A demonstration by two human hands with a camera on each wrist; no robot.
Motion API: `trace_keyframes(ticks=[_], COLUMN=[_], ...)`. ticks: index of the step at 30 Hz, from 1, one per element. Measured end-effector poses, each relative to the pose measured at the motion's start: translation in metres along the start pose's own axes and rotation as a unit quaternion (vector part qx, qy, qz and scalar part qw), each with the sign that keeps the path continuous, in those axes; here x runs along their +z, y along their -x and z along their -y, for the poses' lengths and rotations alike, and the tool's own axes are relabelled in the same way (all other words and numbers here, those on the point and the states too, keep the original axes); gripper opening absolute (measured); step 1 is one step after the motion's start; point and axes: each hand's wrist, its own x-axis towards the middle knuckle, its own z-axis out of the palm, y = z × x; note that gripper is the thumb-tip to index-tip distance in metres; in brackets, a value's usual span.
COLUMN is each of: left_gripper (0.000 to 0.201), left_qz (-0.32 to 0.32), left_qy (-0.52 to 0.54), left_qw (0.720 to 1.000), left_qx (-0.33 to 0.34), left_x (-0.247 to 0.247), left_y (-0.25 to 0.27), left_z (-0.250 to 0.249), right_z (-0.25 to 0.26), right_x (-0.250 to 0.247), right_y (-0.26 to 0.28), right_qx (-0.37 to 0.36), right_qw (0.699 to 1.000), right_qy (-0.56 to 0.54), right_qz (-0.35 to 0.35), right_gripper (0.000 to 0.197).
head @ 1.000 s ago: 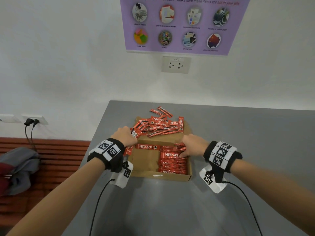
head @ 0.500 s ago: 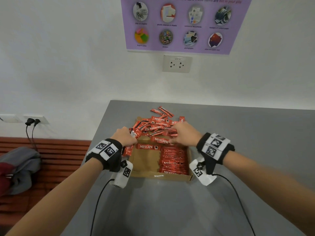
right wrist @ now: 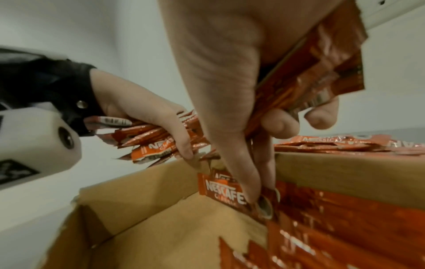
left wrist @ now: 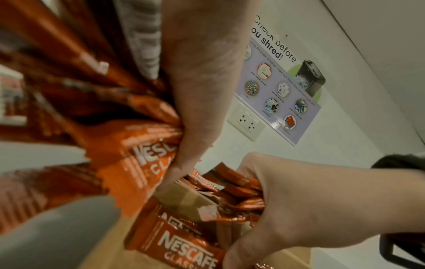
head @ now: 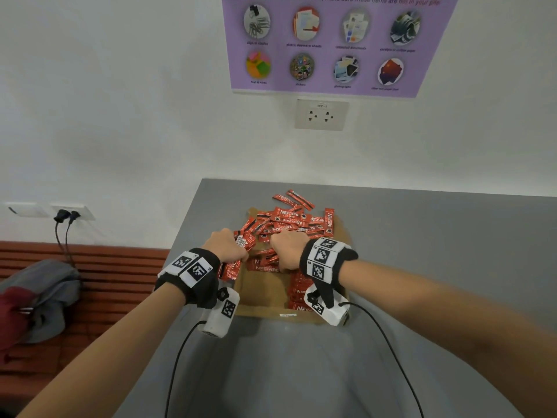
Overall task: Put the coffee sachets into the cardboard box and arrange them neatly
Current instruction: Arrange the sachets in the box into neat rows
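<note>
The open cardboard box (head: 259,297) lies on the grey table (head: 422,267). Red Nescafe sachets (head: 297,292) are stacked along its right side, and a loose pile of sachets (head: 295,220) lies on the flap beyond it. My left hand (head: 230,251) grips a bundle of sachets (left wrist: 138,154) over the box's far left corner. My right hand (head: 280,256) is close beside it, with a few sachets (right wrist: 310,72) curled in its palm. Its thumb and index finger (right wrist: 262,202) pinch a single sachet (right wrist: 220,188) standing against the box's far wall (right wrist: 345,167).
The table ends at a white wall with a socket (head: 322,114) and a purple poster (head: 328,43). Left of the table a wooden bench (head: 114,273) holds a grey and red jacket (head: 39,297). Wrist-camera cables (head: 180,357) trail toward me.
My right hand left the stack at the box's right side, reached to the far pile, then moved left beside my left hand. The left hand barely moved.
</note>
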Motion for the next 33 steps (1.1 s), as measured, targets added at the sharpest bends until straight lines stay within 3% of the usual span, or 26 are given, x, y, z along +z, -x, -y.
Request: trace_keyframes(ticks=[16,22,33], left_gripper=[0.019,0.019,0.020], left_qz=[0.013,0.004,0.011], left_qy=[-0.014,-0.039,-0.046], left_qw=[1.000,0.999,0.999], left_qx=[0.003,-0.002,0.001], left_x=[0.002,0.002,0.001], left_y=[-0.001,-0.001,0.000], left_z=[0.001,-0.003,-0.004], right_z=[0.005,0.009,0.016], right_x=[0.000,0.006,0.007], right_y=[-0.003,-0.004,-0.006], right_qx=[-0.004,-0.021,-0.045], right_qw=[0.999,0.999,0.997], right_qy=[0.029,0.049,0.066], right_qz=[-0.014,-0.006,0.010], right_gripper=[0.009,0.047,0.043])
